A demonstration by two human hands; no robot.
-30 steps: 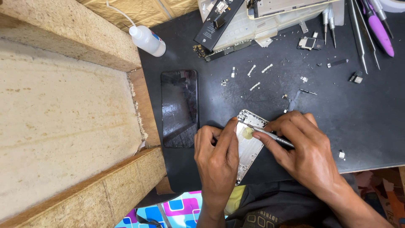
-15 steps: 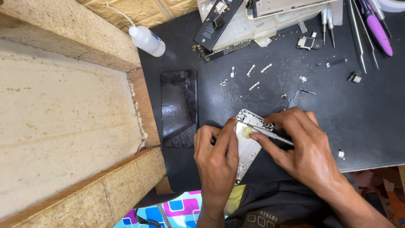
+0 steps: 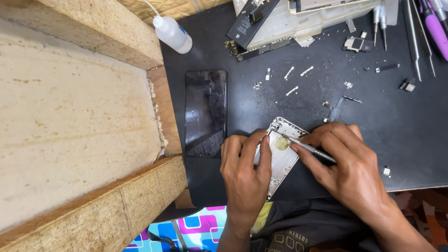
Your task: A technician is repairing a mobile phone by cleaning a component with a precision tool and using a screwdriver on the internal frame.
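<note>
Low in the middle of the frame, the left hand (image 3: 245, 175) pressed flat on a silver phone shell (image 3: 282, 154), fingers together along its left edge. The right hand (image 3: 347, 163) pinched a thin metal tool (image 3: 303, 145), its tip resting at the shell's upper end. The shell lay tilted on a black mat (image 3: 401, 130). A dark screen (image 3: 206, 112) lay just left of it, and loose screws (image 3: 291, 79) were scattered above.
</note>
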